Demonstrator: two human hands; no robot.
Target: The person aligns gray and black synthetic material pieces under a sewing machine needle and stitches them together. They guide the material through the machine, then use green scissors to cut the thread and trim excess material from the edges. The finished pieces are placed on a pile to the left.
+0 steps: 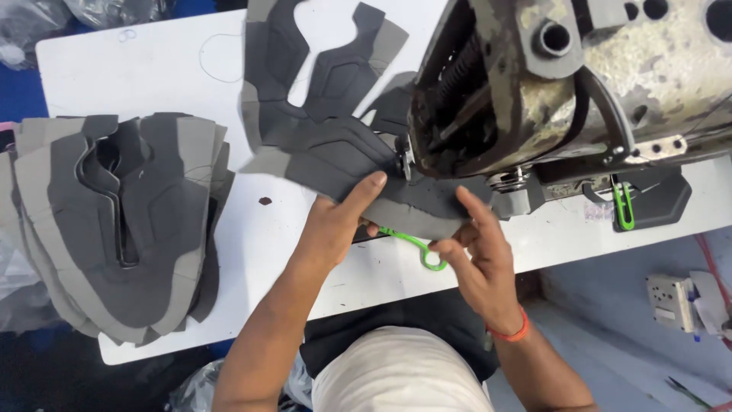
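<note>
A dark grey shoe-upper piece (328, 145) lies spread on the white table (152, 76) and runs under the head of a worn sewing machine (564, 84). My left hand (339, 221) presses on the piece's near edge, fingers flat, just left of the needle area. My right hand (480, 255) pinches the same piece's lower right edge below the machine; an orange band circles that wrist. A green thread snip (415, 246) lies on the table between my hands.
A stack of several matching grey upper pieces (122, 221) sits at the table's left end. Another green snip (624, 206) rests on a black plate right of the machine. A small grey box (675, 301) sits low at the right.
</note>
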